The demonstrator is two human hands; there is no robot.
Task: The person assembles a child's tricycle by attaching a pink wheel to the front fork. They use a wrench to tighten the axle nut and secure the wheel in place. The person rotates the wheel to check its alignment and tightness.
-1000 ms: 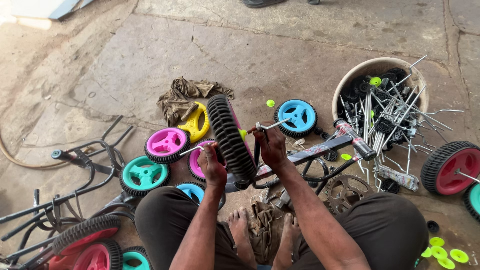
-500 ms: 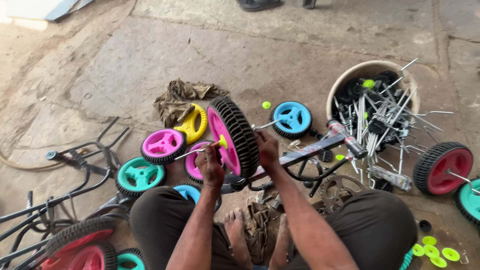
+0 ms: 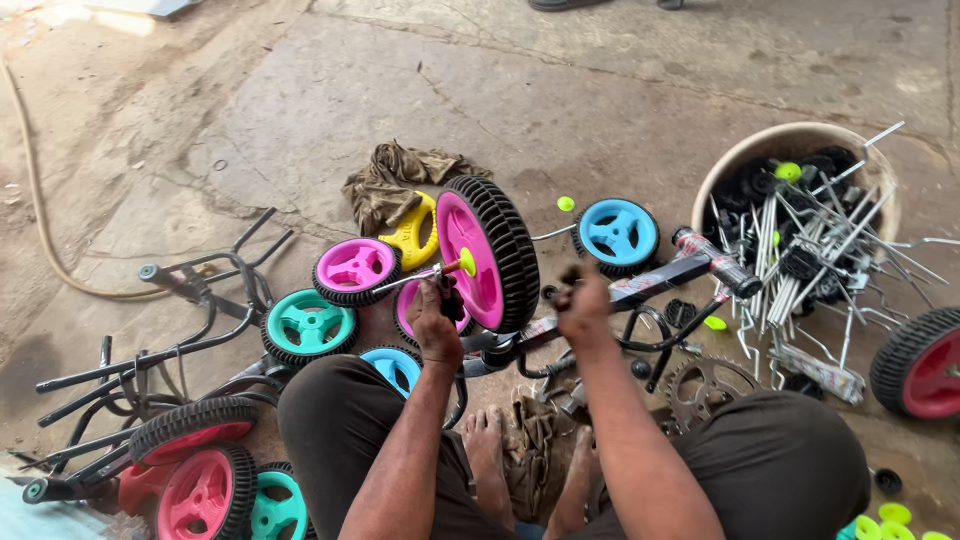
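Squatting on the concrete floor [image 3: 600, 110], the person worked over a large black-tyred wheel with a pink hub [image 3: 487, 252], which stood nearly upright at the centre of the scene, just ahead of their knees. The left hand [image 3: 436, 322] sat at the wheel's seven o'clock, fingers curled tight around a dark tool [image 3: 451, 298] that met the axle rod [image 3: 410, 281]; that rod carried a lime-green cap [image 3: 467, 262] against the pink hub. The right hand [image 3: 584, 300] was at the wheel's four o'clock, closed in a fist on something small and dark; I could not tell exactly what it pinched. A patterned frame tube [image 3: 660, 277] ran from beneath the wheel toward three o'clock.

Smaller wheels lay scattered around: a pink one [image 3: 354, 268] and a teal one [image 3: 308, 325] at nine o'clock, a yellow one [image 3: 412, 232] at ten o'clock, touching a crumpled rag [image 3: 392, 178], and a blue one [image 3: 617, 233] at two o'clock. Farther toward three o'clock stood a round tub [image 3: 730, 165] crammed with metal rods and black parts. A toothed sprocket [image 3: 708, 382] lay at five o'clock beside the right knee. Black handlebar frames [image 3: 190, 300] sprawled at eight o'clock, with more pink-hubbed wheels [image 3: 205, 490] near the left knee. Bare feet [image 3: 486, 440] rested between the thighs.
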